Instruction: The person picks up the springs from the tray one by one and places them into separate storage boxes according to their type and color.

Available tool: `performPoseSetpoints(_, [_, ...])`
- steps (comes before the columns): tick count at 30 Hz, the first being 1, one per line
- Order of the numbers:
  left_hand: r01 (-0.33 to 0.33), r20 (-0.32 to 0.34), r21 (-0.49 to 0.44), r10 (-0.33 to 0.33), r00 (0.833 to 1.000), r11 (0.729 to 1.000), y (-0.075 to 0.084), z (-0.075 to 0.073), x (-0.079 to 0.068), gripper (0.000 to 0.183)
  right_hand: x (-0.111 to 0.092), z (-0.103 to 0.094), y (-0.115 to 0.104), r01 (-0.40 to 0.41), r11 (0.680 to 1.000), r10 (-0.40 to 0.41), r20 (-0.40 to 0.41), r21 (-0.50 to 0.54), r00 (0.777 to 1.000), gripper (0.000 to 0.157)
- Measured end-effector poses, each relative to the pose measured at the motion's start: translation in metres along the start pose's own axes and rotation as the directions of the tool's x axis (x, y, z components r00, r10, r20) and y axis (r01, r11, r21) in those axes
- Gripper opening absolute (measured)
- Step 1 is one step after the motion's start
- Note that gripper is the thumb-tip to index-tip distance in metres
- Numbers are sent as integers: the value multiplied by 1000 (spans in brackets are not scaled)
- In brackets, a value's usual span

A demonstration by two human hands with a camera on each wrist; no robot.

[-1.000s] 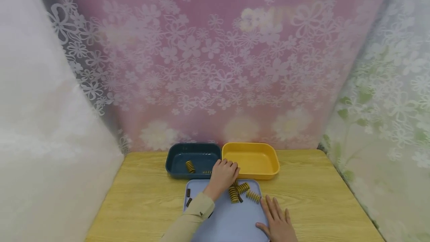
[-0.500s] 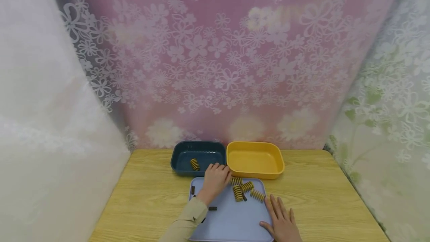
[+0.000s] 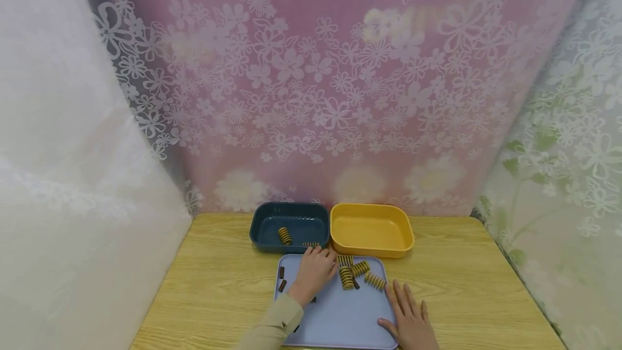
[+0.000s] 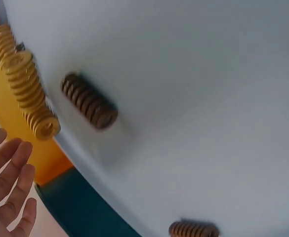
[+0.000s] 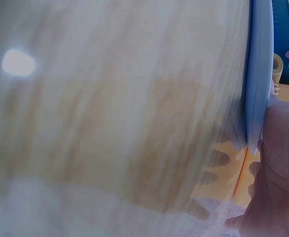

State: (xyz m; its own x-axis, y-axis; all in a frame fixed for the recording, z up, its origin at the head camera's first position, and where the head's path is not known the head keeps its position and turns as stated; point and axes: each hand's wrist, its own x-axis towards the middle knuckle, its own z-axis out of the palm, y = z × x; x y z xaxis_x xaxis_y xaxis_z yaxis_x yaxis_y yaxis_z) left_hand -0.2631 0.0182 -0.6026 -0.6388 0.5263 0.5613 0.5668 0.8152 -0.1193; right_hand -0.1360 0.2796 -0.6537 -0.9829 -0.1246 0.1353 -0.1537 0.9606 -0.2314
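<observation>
My left hand (image 3: 317, 270) is over the far part of the pale blue tray (image 3: 350, 323). In the left wrist view its fingers (image 4: 8, 185) are loosely bent and apart, with nothing between them. Beside it lies a cluster of yellow coil springs (image 3: 360, 269), one of them at the tray's far rim. Small brown springs (image 4: 90, 101) lie on the tray as well, some along its left side and a dark one (image 3: 357, 283) among the yellow ones. My right hand (image 3: 410, 320) rests with fingers spread at the tray's right edge.
Behind the tray stand a dark teal bin (image 3: 259, 242) and a yellow bin (image 3: 407, 239), side by side. Two yellow springs lie in the teal bin, one larger spring (image 3: 284, 235) in plain sight. A flowered curtain (image 3: 316, 96) rises behind the wooden table (image 3: 218, 285).
My left hand has drawn back a little from the bins' front edges, towards the tray. The right hand stays at the tray edge. The head view has shifted slightly.
</observation>
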Motion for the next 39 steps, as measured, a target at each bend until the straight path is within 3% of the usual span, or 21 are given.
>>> performPoseSetpoints(5, [-10,32,-5,10,999,1000,9,5,-7,25,0,-1,0,-4,1000,4,7,-2,1000,81])
performPoseSetpoints(9, [-3,93,19,1,996,1000,16,6,-10,40,-1,-2,-2,-8,1000,8,11,14,1000,81])
performPoseSetpoints(17, [-6,243,52,-7,970,999,27,5,-7,61,0,-2,-2,-19,1000,19,19,5,1000,82])
performPoseSetpoints(29, [-1,325,79,-24,945,997,35,8,-3,66,0,-2,-1,-18,1000,18,17,2,1000,82])
performPoseSetpoints(39, [-7,319,77,-18,948,997,38,6,-1,64,2,-3,0,-15,1000,16,18,-11,1000,82])
